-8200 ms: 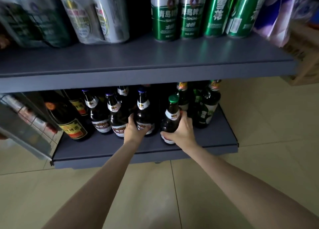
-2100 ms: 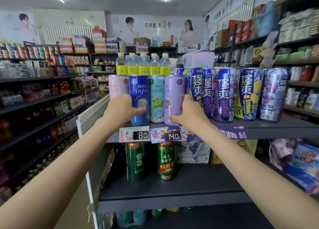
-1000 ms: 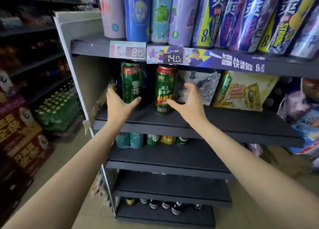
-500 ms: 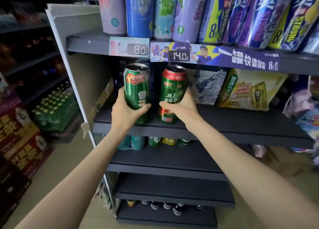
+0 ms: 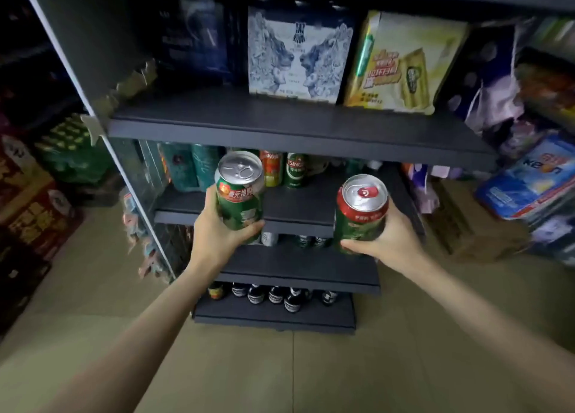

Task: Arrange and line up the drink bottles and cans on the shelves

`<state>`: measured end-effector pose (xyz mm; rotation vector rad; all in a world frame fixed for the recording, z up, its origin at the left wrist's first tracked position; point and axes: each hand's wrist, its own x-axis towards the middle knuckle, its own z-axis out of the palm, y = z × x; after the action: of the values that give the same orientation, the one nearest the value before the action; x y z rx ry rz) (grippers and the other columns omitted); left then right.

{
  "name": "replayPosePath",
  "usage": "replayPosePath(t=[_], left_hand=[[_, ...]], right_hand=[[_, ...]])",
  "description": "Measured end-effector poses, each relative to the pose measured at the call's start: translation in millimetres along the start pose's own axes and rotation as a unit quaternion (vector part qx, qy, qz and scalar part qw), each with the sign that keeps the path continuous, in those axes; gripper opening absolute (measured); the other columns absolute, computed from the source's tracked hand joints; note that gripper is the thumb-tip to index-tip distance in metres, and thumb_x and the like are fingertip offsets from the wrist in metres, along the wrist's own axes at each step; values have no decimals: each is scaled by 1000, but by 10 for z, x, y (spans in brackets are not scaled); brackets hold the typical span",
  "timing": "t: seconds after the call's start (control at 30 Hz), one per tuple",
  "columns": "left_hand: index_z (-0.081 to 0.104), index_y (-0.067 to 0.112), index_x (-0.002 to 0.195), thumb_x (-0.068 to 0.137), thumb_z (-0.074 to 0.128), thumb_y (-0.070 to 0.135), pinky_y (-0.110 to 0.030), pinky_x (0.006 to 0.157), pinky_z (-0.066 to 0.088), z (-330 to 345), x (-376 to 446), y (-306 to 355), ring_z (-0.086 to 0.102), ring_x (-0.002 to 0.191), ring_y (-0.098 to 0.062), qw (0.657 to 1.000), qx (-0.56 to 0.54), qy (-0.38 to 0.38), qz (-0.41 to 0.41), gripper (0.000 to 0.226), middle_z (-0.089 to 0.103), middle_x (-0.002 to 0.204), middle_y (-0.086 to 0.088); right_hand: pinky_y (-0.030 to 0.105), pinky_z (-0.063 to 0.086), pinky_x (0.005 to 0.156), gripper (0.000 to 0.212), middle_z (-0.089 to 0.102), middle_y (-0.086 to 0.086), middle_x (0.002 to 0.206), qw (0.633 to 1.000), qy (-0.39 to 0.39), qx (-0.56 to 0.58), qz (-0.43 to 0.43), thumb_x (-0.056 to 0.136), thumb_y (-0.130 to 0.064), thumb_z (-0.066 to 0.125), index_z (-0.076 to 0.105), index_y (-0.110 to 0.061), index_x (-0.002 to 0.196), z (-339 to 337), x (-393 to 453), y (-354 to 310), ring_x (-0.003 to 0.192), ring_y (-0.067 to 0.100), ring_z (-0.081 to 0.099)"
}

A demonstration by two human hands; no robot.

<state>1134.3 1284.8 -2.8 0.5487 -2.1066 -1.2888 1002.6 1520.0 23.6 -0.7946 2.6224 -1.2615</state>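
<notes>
Lifted off the upper shelf now: green can gripped in left hand, red-topped can in right hand (both held mid-air). Probably being moved down to the can shelf.

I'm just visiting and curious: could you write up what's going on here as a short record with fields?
place: shop aisle, dark shelf unit
left hand: grips a green can, held upright in the air
right hand: grips a green can with a red top band, also off the shelf
shelf above the hands: boxed multipacks at the back, front bare
shelf behind the cans: a few cans standing
bottom shelf: row of dark bottles
stage: both cans lifted, not yet set down
</notes>
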Motion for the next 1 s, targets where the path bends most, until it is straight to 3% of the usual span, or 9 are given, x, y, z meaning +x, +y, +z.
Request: replayPosePath(t=[0.07,0.1,0.23,0.33,0.43,0.57,0.7,0.87,1.0], left_hand=[[40,29,111,59,86,17,5,67,35,164,-25,-156,53,81,19,1000,5,-14,-15,71,53,91,26],[39,31,110,58,87,18,1,71,39,234,3,-244,54,86,17,999,13,-20,-22,72,53,92,26],[40,34,111,58,87,20,-36,90,45,477,220,-486,49,110,-22,998,49,-30,-14,71,48,95,27],[40,35,108,57,87,25,-39,92,45,590,405,-626,48,113,-25,998,47,-28,-24,70,50,95,22],[38,44,106,46,81,47,-45,93,48,633,587,-743,51,113,-27,998,41,-26,-37,74,58,104,11],[38,41,108,54,86,35,-49,94,46,688,788,-849,50,113,-29,998,60,-17,-32,73,58,107,11],[39,35,112,58,86,25,-48,96,44,801,913,-950,48,116,-28,997,66,-5,-30,72,56,110,8],[41,30,118,59,86,28,-48,98,42,952,964,-1044,47,118,-27,996,73,-21,-35,74,55,111,8],[41,30,119,59,86,30,-46,99,43,1162,979,-1036,48,118,-24,996,57,-32,-53,75,57,115,5]], right_hand=[[36,45,96,79,59,3,116,999,20,5,32,54,-24,88,45,-27,120,132,72,321,112,20,54],[37,45,96,80,60,4,117,998,35,11,49,54,-23,88,46,-24,122,198,151,456,113,22,54],[39,43,101,86,59,5,120,993,83,53,73,56,-21,88,44,-18,130,464,651,707,117,22,52],[34,42,100,82,59,6,121,988,109,71,80,58,-19,87,44,-14,128,658,1075,736,116,23,53],[28,43,95,78,59,7,121,984,121,85,97,61,-18,86,44,-11,126,854,1393,742,114,23,54],[14,45,89,80,54,5,123,978,148,102,107,66,-18,83,39,-6,132,1086,1686,777,114,21,50],[34,35,104,86,47,12,137,980,160,82,90,69,-23,81,33,-3,138,1226,1913,779,129,28,41],[29,40,101,80,50,10,133,981,66,135,119,72,-14,79,32,-9,137,1187,1838,1049,123,23,49],[26,44,93,60,55,10,124,981,32,121,151,79,-7,72,40,-7,130,952,1520,1411,113,18,54]])
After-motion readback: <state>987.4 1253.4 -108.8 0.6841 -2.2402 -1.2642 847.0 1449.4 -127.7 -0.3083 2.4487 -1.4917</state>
